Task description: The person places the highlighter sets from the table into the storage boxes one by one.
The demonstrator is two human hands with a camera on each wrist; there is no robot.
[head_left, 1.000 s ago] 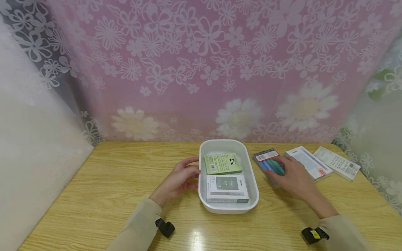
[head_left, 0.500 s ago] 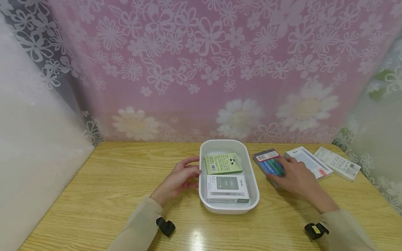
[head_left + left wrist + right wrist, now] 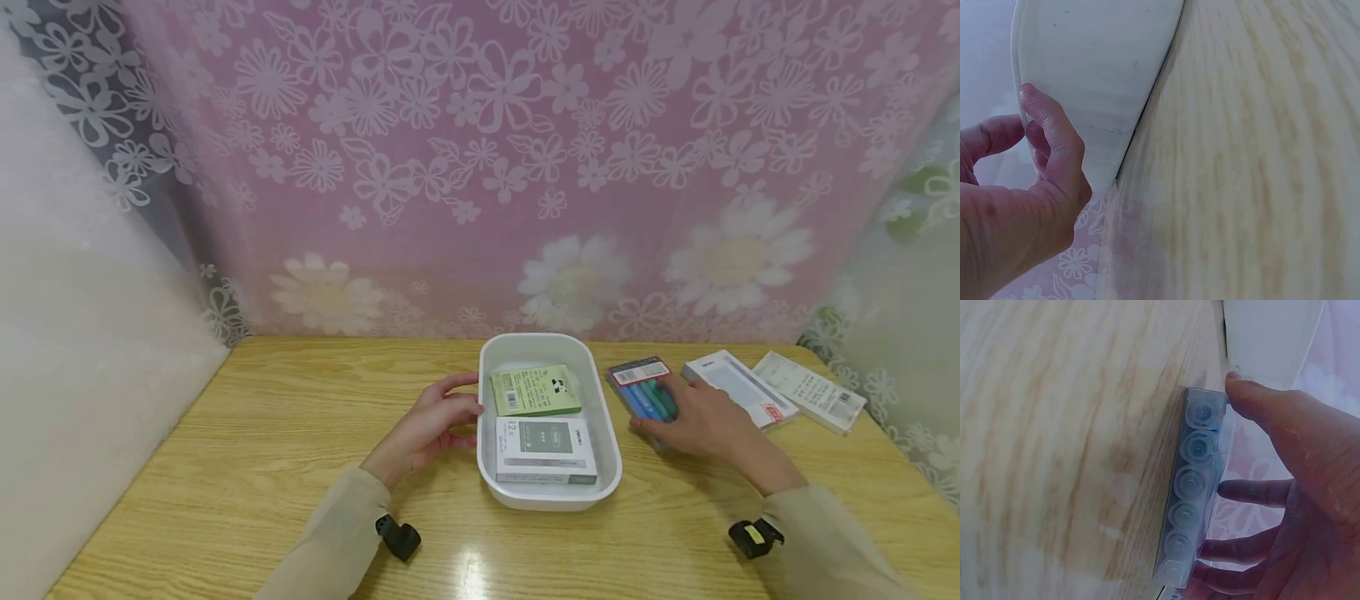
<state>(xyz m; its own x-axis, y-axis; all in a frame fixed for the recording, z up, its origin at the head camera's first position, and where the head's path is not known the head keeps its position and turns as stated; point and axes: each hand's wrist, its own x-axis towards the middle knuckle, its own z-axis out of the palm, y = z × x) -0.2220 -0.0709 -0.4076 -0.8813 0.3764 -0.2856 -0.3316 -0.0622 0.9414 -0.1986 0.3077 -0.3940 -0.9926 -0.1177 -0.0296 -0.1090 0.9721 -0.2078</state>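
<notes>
A white plastic basin (image 3: pixel 547 501) stands mid-table. My left hand (image 3: pixel 435 427) is at its left side; in the left wrist view, the fingers rest against the outer wall and the thumb meets the rim. Inside the basin lie a green box with a panda (image 3: pixel 536 391) and a white and grey box (image 3: pixel 546 450). To the right of the basin, my right hand (image 3: pixel 705 421) spans a flat clear pack of blue and green pens (image 3: pixel 641 398). In the right wrist view, the thumb is at one edge of the pack (image 3: pixel 1190 484) and fingertips reach its upper face and other edge.
A white and blue-grey flat box (image 3: pixel 738 387) lies beyond the right hand. Farther right, a white box with printed text (image 3: pixel 810 392) sits near the table's right edge. A pink flowered curtain (image 3: pixel 480 167) hangs behind the wooden table (image 3: pixel 300 467).
My right hand has shifted its fingers slightly over the pen pack, uncovering more of the blue pens. The left hand and the basin stay as they were; the view has shifted slightly.
</notes>
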